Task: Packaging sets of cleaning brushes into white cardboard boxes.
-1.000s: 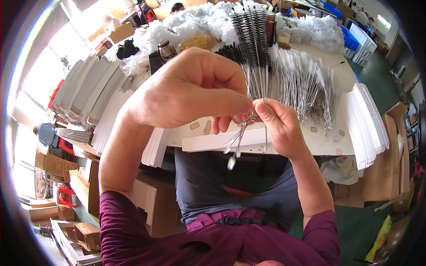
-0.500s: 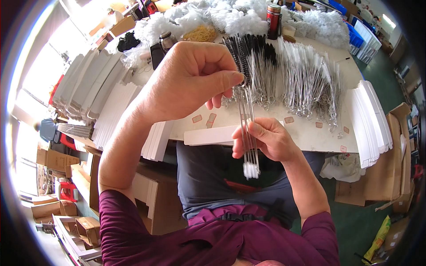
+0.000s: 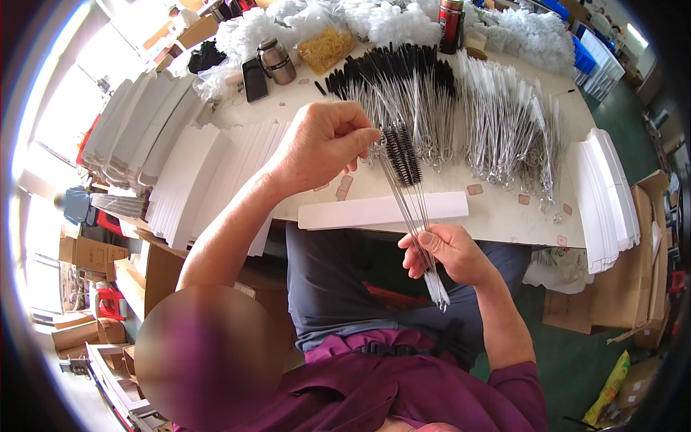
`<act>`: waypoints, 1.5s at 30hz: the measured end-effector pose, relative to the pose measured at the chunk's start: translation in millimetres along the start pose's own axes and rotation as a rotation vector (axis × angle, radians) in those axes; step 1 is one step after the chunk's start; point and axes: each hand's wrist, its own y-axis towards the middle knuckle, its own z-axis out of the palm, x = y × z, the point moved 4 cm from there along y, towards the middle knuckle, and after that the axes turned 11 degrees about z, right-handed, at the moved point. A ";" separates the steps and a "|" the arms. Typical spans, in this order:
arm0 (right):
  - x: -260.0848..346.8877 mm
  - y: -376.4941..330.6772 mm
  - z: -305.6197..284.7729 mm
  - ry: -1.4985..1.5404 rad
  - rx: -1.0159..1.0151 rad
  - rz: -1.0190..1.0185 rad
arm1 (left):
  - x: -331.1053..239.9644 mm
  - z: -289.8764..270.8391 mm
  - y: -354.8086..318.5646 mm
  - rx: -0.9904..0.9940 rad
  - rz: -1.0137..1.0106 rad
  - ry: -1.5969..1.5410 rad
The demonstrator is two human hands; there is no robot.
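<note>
A small bundle of wire-handled cleaning brushes (image 3: 403,157) slants between my hands over the table's near edge. Black bristles show at its upper end, and white bristles and wire loops at its lower end. My right hand (image 3: 457,253) is closed round the lower part of the wires. Higher up, my left hand (image 3: 324,144) pinches the looped wire end of a brush beside the black bristles; its fingers partly hide the grip. Behind the bundle lies a pile of black-bristled brushes (image 3: 403,79), with white-bristled brushes (image 3: 504,122) to its right. A long white box (image 3: 381,211) lies below.
Stacks of flat white boxes stand at the left (image 3: 194,180) and right (image 3: 604,201) of the table. Further back are a steel flask (image 3: 276,61), a phone (image 3: 255,81), yellow rubber bands (image 3: 326,50) and a red flask (image 3: 451,27). Cardboard (image 3: 612,266) leans at the right.
My left hand has moved down and slightly left. My right hand has shifted right and down, and the bundle now slants with its black bristles more exposed.
</note>
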 end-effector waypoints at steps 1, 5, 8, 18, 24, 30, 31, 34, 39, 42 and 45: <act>-1.2 -1.6 -0.7 -0.008 0.002 0.024 | 3.4 1.7 0.3 0.001 -0.004 0.005; -10.6 -5.4 -0.8 -0.015 0.006 0.085 | 20.2 5.7 -1.8 -0.008 -0.049 -0.006; -19.8 -5.2 6.6 -0.045 0.029 0.107 | 29.4 8.4 -2.3 -0.022 -0.040 0.002; -21.0 -6.2 6.2 -0.220 -0.123 0.093 | 51.0 15.4 -11.5 -0.055 -0.097 0.063; -25.3 -4.1 5.1 -0.275 -0.212 -0.044 | 36.8 26.6 -29.5 -0.142 0.260 0.401; -30.2 -7.0 -2.1 -0.190 -0.231 0.059 | 18.1 65.1 -69.0 0.057 0.614 0.787; -27.7 -8.5 -3.0 -0.203 -0.234 0.059 | 15.1 65.5 -72.5 0.030 0.646 0.772; -31.6 -12.8 -10.9 -0.202 -0.256 0.065 | 21.1 63.2 -80.9 0.019 0.538 0.712; -36.9 -25.9 -28.6 -0.192 -0.287 0.101 | 82.0 61.8 -86.1 0.193 0.134 0.851; -37.5 -36.4 -41.3 -0.280 -0.377 0.062 | 105.9 72.5 -96.8 0.213 0.163 1.003; -44.1 -49.3 -55.1 -0.312 -0.443 0.132 | 113.9 78.7 -105.1 0.234 0.167 0.929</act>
